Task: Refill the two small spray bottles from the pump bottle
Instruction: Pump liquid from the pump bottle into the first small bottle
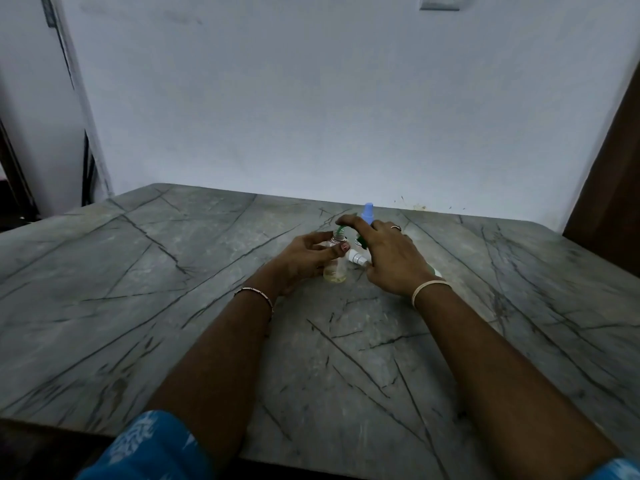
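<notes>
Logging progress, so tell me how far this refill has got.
Done: the clear spray bottle is uncapped, its white spray head lying on the table. In hand: left hand holds it, right hand grips the pump bottle, green spout over its mouth; little yellowish liquid inside. Left: fill, recap, then the blue-capped bottle.

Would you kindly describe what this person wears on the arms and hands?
Blue white-printed sleeves; thin bangle on the left wrist, pale bangle on the right wrist, a ring on the right hand, reddish polish on the left thumbnail.
</notes>
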